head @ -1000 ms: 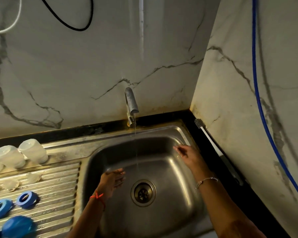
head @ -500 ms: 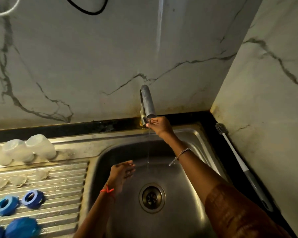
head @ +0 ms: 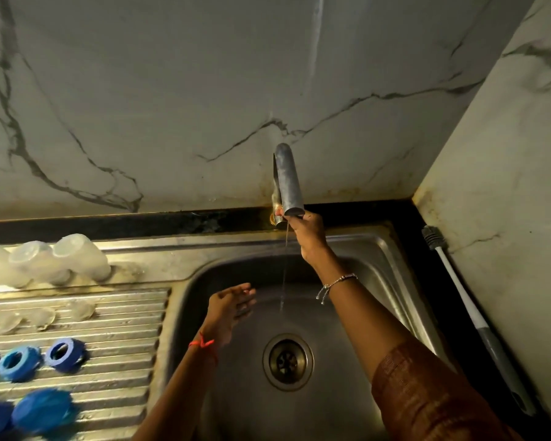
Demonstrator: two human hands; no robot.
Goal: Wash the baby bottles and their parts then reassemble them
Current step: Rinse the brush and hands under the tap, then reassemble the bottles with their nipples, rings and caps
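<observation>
The baby bottles [head: 77, 256] stand in a row on the steel ledge at the far left, bases up, so their long axes run roughly upright. In front of them the clear teats [head: 45, 316] lie on the ribbed drainboard [head: 124, 313]. Nearer you are the blue rings [head: 65, 351], then the blue caps [head: 43, 409] at the frame's lower left edge. None of these parts is in either hand, and they look washed and set out to drain.

All of it lies to the left of the basin [head: 379, 249], so your left hand [head: 229, 310] is much the nearer. It hangs over the basin with fingers loosely straight, holding nothing, just beside a thin thread of water [head: 283, 275] falling towards the drain [head: 287, 361].

Your right hand [head: 309, 233] is up at the tap [head: 288, 183], fingers curled round its lower end, most likely to close it off. It is well apart from the parts and would have to cross the whole basin to reach them. The bottle brush [head: 458, 300] lies along the dark counter strip on the right, untouched.

For reassembly, reach left and take a bottle by its upturned base.
</observation>
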